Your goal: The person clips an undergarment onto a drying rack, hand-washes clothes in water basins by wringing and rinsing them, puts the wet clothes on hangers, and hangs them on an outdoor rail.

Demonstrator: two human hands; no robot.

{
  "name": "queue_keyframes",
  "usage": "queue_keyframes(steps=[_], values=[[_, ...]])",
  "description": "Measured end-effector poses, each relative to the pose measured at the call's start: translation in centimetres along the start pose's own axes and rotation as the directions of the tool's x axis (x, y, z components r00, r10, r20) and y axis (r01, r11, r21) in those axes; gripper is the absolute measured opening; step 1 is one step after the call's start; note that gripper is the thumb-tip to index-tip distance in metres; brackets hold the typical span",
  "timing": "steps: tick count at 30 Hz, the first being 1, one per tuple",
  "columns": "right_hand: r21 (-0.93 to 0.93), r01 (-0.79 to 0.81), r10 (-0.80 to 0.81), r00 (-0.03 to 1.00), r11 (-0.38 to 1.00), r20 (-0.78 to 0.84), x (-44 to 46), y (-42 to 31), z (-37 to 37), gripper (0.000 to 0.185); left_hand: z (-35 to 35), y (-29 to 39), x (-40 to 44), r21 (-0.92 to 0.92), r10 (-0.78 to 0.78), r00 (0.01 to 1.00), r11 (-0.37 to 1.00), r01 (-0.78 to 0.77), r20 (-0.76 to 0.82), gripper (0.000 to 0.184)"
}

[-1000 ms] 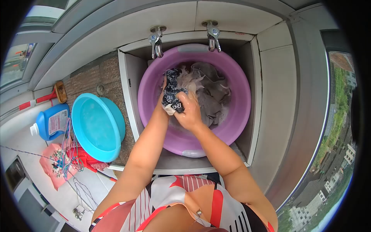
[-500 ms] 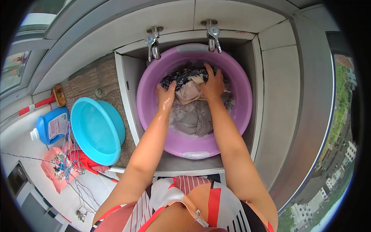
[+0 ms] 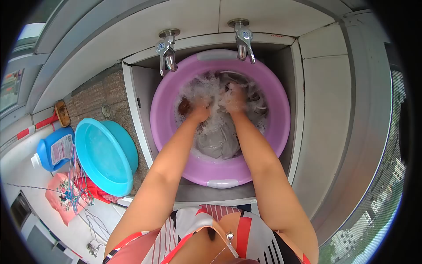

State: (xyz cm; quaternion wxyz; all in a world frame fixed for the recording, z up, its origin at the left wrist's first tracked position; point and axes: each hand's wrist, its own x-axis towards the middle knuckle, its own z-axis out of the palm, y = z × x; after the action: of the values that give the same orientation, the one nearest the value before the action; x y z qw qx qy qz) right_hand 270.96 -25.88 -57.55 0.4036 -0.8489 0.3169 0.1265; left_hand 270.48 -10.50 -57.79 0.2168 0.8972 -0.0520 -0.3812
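A hand could pass over the purple basin's (image 3: 279, 127) right rim or between the forearms (image 3: 254, 145), while the left tap (image 3: 167, 55) and right tap (image 3: 243, 42) obstruct the far side, though their height above the rim is hard to judge.

Laundry tub layout
Clothes sit in the big tub (image 3: 268, 149), small basin (image 3: 105, 154) just left, two taps (image 3: 167, 57) behind.

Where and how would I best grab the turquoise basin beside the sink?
I'd grip the turquoise basin by its rim on the side facing the sink, coming from above. The round rim looks exposed there, while the blue bottle crowds the opposite side. I can't tell how much water it holds, so keep it level.
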Motion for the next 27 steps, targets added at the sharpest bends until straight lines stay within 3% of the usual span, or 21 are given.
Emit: queue_keyframes(steps=[1, 2, 3, 5, 6, 7, 8, 9, 10, 12, 13, 14, 16, 17, 18, 19, 20, 23, 24, 26, 27], values=[[0.129, 0.081, -0.072, 0.995, 0.988, -0.072, -2.0, -1.6, -1.6, 0.02, -1.7, 1.5, -1.8, -0.464, -0.122, 0.992, 0.881, 0.092, -0.035, 0.044], [0.266, 0.262, -0.239, 0.964, 0.928, -0.118, -4.9, -3.6, -3.8, 0.019, -3.2, 2.9, -3.6, -0.823, -0.24, 0.971, 0.554, 0.129, -0.009, 0.044], [0.202, 0.433, -0.412, 0.901, 0.879, -0.136, -7.6, -4.8, -4.5, 0.018, -4.8, 4.0, -4.9, -0.99, -0.327, 0.942, 0.097, 0.105, 0.068, 0.044], [0.249, 0.612, -0.58, 0.791, 0.75, -0.197, -14.2, -8.8, -6.7, 0.01, -7.7, 4.8, -7.7, -0.83, 0.094, 0.934, -0.435, 0.35, 0.344, 0.043], [0.366, 0.613, -0.624, 0.775, 0.701, -0.103, -17.4, -10.8, -8.4, 0.011, -7.8, 2.9, -8.2, -0.857, 0.41, 0.894, -0.381, 0.347, 0.179, 0.041], [0.345, 0.704, -0.708, 0.693, 0.621, -0.137, -19.6, -12.0, -8.9, 0.013, -10.0, 5.4, -10.3, -0.917, 0.154, 0.968, -0.32, 0.24, 0.199, 0.038], [0.407, 0.699, -0.723, 0.68, 0.588, -0.122, -21.0, -13.0, -9.2, 0.013, -6.8, 1.7, -8.1, -0.96, 0.097, 0.992, -0.26, 0.103, 0.081, 0.034], [0.473, 0.681, -0.733, 0.673, 0.559, -0.102, -22.3, -13.6, -9.6, 0.014, -6.5, 1.3, -9.9, -0.951, 0.246, 0.935, 0.106, -0.289, -0.257, 0.031], [0.512, 0.632, -0.665, 0.732, 0.581, -0.149, -22.3, -13.7, -9.4, 0.015, -7.2, 2.1, -12.4, -0.659, 0.36, 0.747, 0.355, -0.663, -0.558, 0.028], [0.62, 0.466, -0.426, 0.876, 0.631, -0.225, -20.3, -13.8, -8.8, 0.019, -10.0, 4.9, -15.8, -0.985, 0.064, 0.987, 0.079, -0.155, -0.15, 0.026], [0.631, 0.401, -0.317, 0.915, 0.664, -0.249, -19.2, -14.0, -9.2, 0.017, -10.6, 5.9, -16.6, -0.986, -0.014, 0.993, -0.122, 0.116, 0.118, 0.026], [0.501, 0.438, -0.273, 0.888, 0.746, -0.37, -17.5, -13.7, -9.4, 0.02, -9.4, 5.7, -15.7, -0.884, 0.076, 0.993, -0.453, 0.111, 0.086, 0.026], [0.425, 0.325, -0.169, 0.916, 0.845, -0.363, -15.0, -12.8, -10.5, 0.027, -9.0, 6.1, -16.2, -0.922, 0.083, 0.994, -0.374, 0.096, 0.07, 0.028], [0.352, 0.486, -0.315, 0.84, 0.8, -0.442, -12.5, -10.5, -9.3, 0.033, -9.4, 6.6, -16.7, -0.935, 0.118, 0.992, -0.348, 0.073, 0.033, 0.029], [0.817, -0.035, -0.126, 0.983, 0.575, 0.13, -13.1, -10.6, -10.6, 0.036, -9.8, 6.7, -17.1, -0.921, 0.171, 0.985, -0.377, 0.094, 0.03, 0.029], [0.727, -0.659, -0.184, 0.703, 0.194, 0.687, -14.2, -10.7, -11.9, 0.039, -10.2, 6.8, -17.3, -0.906, 0.222, 0.975, -0.405, 0.119, 0.029, 0.029], [0.696, -0.711, -0.348, 0.632, 0.096, 0.693, -14.8, -9.5, -11.9, 0.041, -10.7, 6.8, -17.4, -0.89, 0.274, 0.961, -0.432, 0.147, 0.026, 0.029], [0.891, -0.418, -0.349, 0.819, 0.179, 0.455, -17.3, -10.0, -13.6, 0.038, -12.7, 7.4, -17.0, -0.984, 0.134, 0.984, -0.112, 0.136, 0.12, 0.028], [0.931, -0.31, -0.434, 0.824, 0.193, 0.365, -17.6, -10.7, -14.0, 0.036, -13.0, 8.1, -17.6, -0.989, 0.127, 0.985, -0.078, 0.129, 0.118, 0.027], [0.96, -0.245, -0.369, 0.886, 0.137, 0.279, -17.7, -11.1, -14.1, 0.034, -14.5, 10.3, -19.2, -0.994, 0.062, 0.993, 0.061, 0.094, 0.098, 0.025], [0.972, -0.209, -0.332, 0.914, 0.105, 0.233, -17.8, -11.3, -14.0, 0.033, -14.9, 10.5, -20.0, -1.0, 0.126, 0.992, -0.017, -0.009, -0.011, 0.049]])
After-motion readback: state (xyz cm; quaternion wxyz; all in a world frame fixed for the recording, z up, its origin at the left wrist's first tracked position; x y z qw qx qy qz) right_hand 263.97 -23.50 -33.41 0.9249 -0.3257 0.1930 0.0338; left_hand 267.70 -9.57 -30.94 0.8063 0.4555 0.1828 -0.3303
